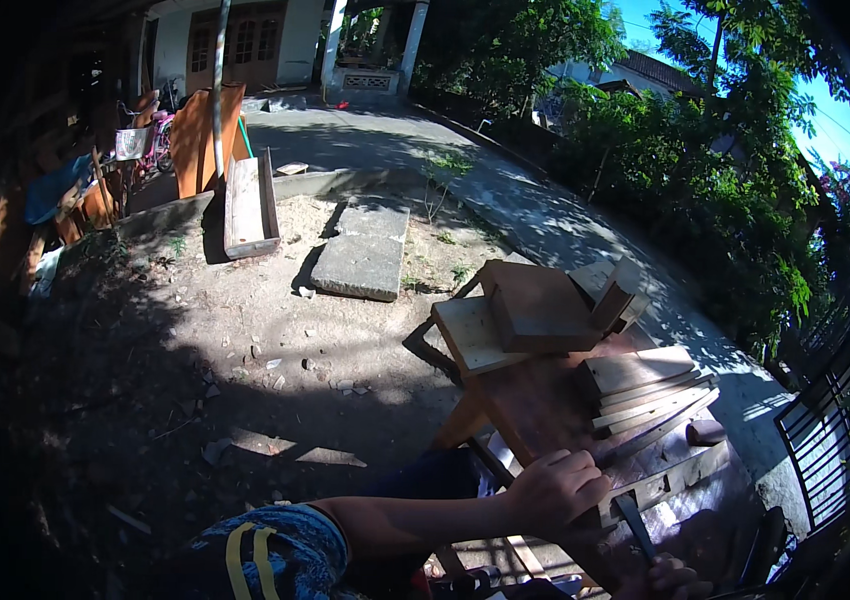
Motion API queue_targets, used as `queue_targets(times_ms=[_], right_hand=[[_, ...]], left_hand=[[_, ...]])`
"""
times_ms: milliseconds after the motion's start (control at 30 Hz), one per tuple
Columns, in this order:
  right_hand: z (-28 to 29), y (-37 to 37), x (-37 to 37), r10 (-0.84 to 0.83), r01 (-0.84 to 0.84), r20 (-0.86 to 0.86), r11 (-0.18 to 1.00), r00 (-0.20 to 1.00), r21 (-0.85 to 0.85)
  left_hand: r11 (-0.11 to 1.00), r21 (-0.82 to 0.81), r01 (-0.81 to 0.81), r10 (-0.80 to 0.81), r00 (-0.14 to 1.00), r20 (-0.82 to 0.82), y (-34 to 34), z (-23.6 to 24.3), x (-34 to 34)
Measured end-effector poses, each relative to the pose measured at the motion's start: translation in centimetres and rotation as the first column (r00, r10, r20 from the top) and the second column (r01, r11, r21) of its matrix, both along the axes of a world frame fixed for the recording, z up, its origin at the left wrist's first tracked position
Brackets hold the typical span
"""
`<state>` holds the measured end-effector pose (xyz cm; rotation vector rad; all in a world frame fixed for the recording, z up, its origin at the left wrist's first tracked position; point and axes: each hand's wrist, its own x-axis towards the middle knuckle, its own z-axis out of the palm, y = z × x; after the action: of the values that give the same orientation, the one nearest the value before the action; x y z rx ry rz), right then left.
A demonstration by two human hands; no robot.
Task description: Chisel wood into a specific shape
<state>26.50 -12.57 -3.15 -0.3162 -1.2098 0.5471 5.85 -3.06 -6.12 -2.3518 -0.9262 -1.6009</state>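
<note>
My left hand reaches in from the lower left and is closed in a fist at the near end of a pale notched wood piece. What its fingers grip is hidden. Lower right, in deep shade, my right hand is closed around a chisel, whose flat blade points up toward the notched wood. That wood lies across a brown wooden worktable. Just beyond it are several narrow wood strips and a small dark block.
A brown wooden box-like piece sits on a pale board at the table's far end. Farther off are a concrete slab and a long wooden trough on bare ground. A metal gate stands at right.
</note>
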Motion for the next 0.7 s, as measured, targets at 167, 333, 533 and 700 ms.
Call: queue_targets(times_ms=[167, 333, 533, 700], right_hand=[[-0.61, 0.11, 0.47, -0.045, 0.045, 0.033, 0.999, 0.998, 0.017], [-0.7, 0.11, 0.71, -0.041, 0.041, 0.024, 0.999, 0.999, 0.002], [-0.41, 0.17, 0.72, -0.092, 0.089, 0.104, 0.995, 0.99, 0.034], [-0.08, -0.11, 0.48, -0.075, 0.074, 0.139, 0.997, 0.988, 0.012]], left_hand=[[1.0, 0.009, -0.013, 0.013, 1.0, -0.003, 0.09, -0.09, 0.05], [0.999, 0.018, 0.035, -0.036, 0.998, 0.045, 0.1, -0.07, 0.11], [0.999, 0.023, 0.046, -0.047, 0.997, 0.053, 0.15, 0.09, -0.04], [0.997, 0.078, 0.014, -0.02, 0.997, 0.07, 0.27, 0.22, 0.01]])
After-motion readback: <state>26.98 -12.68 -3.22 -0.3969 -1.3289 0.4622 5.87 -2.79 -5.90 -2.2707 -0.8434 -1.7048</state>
